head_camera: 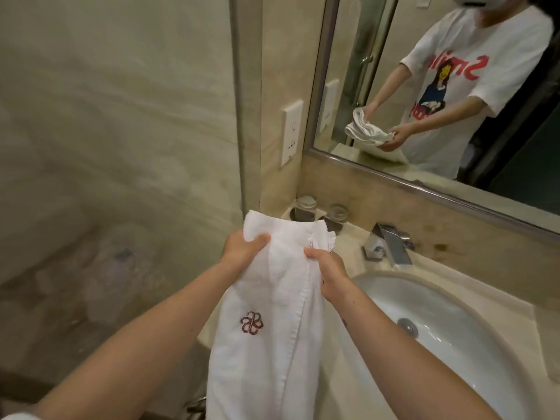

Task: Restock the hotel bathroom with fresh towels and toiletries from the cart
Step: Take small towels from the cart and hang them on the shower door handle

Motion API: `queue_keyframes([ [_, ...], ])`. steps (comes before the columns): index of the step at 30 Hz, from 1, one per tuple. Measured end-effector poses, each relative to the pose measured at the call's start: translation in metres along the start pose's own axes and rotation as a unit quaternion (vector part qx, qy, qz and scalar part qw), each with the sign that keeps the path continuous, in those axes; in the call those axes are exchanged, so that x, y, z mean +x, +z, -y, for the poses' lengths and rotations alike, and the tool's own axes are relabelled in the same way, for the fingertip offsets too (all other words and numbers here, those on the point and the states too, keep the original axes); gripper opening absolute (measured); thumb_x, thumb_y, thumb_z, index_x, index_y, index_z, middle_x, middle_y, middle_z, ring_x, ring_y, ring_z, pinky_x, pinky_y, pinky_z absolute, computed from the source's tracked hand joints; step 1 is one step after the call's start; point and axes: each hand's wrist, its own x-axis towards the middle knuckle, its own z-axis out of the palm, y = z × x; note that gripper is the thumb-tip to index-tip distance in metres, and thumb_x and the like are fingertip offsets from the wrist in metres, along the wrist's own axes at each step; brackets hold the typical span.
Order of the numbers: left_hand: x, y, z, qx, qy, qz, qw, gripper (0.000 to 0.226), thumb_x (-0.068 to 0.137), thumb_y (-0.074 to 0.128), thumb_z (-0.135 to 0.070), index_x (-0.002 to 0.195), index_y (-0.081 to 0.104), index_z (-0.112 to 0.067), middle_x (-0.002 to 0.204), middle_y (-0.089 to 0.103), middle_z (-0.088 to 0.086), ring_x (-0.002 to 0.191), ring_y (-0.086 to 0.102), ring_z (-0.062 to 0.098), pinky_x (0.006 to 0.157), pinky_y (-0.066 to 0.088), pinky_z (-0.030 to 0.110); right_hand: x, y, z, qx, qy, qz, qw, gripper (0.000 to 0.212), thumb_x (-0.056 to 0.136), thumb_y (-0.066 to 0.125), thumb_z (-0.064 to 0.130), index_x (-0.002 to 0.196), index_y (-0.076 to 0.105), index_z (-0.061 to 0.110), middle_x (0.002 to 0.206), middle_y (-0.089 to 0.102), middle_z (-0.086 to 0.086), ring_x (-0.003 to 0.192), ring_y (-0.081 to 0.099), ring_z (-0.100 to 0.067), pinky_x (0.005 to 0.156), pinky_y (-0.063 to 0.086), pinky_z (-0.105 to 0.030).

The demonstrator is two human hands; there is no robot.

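Holding a white towel [260,365] with both hands, the person stands at the left end of a marble counter [448,268]. The left hand [242,248] grips the upper left part of the towel: the fingers are curled behind the cloth and the thumb lies over the front. The right hand [328,268] holds the right hem a little lower, with the fingers closed round the edge.

The top of the towel rises above both hands in a loose bunch. The rest hangs down between the two forearms and out of the picture at the bottom. A dark red flower logo [252,322] shows on the front, below the left hand.

The towel is in the air, over the left edge of the counter and just left of the sink [472,301]. Behind its top stand two glasses [306,207] in the corner; the towel hides part of them. A chrome faucet [391,247] is to the right of the right hand, apart from it.

The mirror [348,86] above the counter shows the person in a white T-shirt with the same bunched towel in both hands. A white socket plate [292,131] is on the wall left of the mirror.
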Motion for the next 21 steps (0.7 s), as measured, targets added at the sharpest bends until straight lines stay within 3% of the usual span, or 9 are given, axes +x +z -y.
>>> queue_keyframes([
  [3,0.029,0.012,0.014,-0.022,-0.030,-0.007,0.999,0.015,0.087,0.071,-0.023,0.099,0.067,-0.015,0.089,0.068,-0.001,0.078,0.064,0.012,0.064,0.053,0.020,0.039,0.004,-0.008,-0.022,0.035,-0.003,0.999,0.030,0.082,0.068,0.005,0.112,0.066,0.005,0.105,0.073,-0.014,0.097,0.069,-0.034,0.093,0.055,-0.048],
  [5,0.042,0.019,0.020,-0.025,-0.046,-0.010,0.999,0.013,0.087,0.072,-0.018,0.099,0.066,-0.014,0.087,0.067,0.000,0.075,0.063,0.013,0.059,0.051,0.017,0.057,0.004,-0.015,-0.030,0.054,-0.008,0.998,0.025,0.082,0.068,0.003,0.107,0.066,0.006,0.104,0.072,-0.014,0.097,0.069,-0.034,0.092,0.055,-0.047],
  [9,0.066,0.030,0.036,-0.009,-0.077,-0.001,0.997,0.015,0.082,0.076,-0.020,0.092,0.067,-0.013,0.086,0.070,0.003,0.084,0.068,0.025,0.071,0.056,0.032,0.082,-0.002,-0.029,-0.063,0.054,-0.044,0.996,0.029,0.079,0.070,0.003,0.108,0.068,0.005,0.102,0.071,-0.011,0.094,0.068,-0.031,0.088,0.056,-0.041],
  [12,0.080,0.035,0.048,0.032,-0.079,-0.029,0.996,0.021,0.062,0.073,-0.035,0.076,0.064,-0.023,0.090,0.072,0.013,0.088,0.070,0.034,0.080,0.057,0.049,0.095,-0.007,-0.035,-0.088,0.040,-0.061,0.993,0.031,0.078,0.070,0.002,0.109,0.067,0.006,0.105,0.071,-0.010,0.095,0.067,-0.030,0.078,0.053,-0.033],
  [14,0.082,0.037,0.048,0.042,-0.074,-0.030,0.996,0.019,0.060,0.067,-0.034,0.075,0.062,-0.023,0.091,0.072,0.015,0.087,0.069,0.034,0.079,0.057,0.049,0.100,-0.009,-0.037,-0.105,0.025,-0.066,0.992,0.042,0.075,0.072,0.003,0.116,0.063,0.006,0.113,0.068,-0.011,0.104,0.065,-0.031,0.079,0.052,-0.033],
  [18,0.075,0.040,0.040,-0.009,-0.062,-0.019,0.998,0.024,0.075,0.066,-0.015,0.098,0.064,-0.016,0.086,0.067,0.002,0.078,0.063,0.022,0.070,0.052,0.034,0.099,-0.005,-0.028,-0.199,-0.032,-0.089,0.975,0.090,0.071,0.079,0.015,0.149,0.035,0.018,0.150,0.036,-0.004,0.137,0.039,-0.026,0.108,0.040,-0.043],
  [21,0.066,0.041,0.031,-0.023,-0.016,0.003,1.000,0.018,0.078,0.060,-0.008,0.092,0.064,-0.019,0.084,0.065,0.001,0.074,0.059,0.014,0.067,0.048,0.028,0.091,0.000,-0.022,-0.224,-0.069,-0.070,0.970,0.104,0.071,0.081,0.018,0.154,0.020,0.023,0.156,0.028,-0.004,0.144,0.028,-0.024,0.114,0.035,-0.044],
])
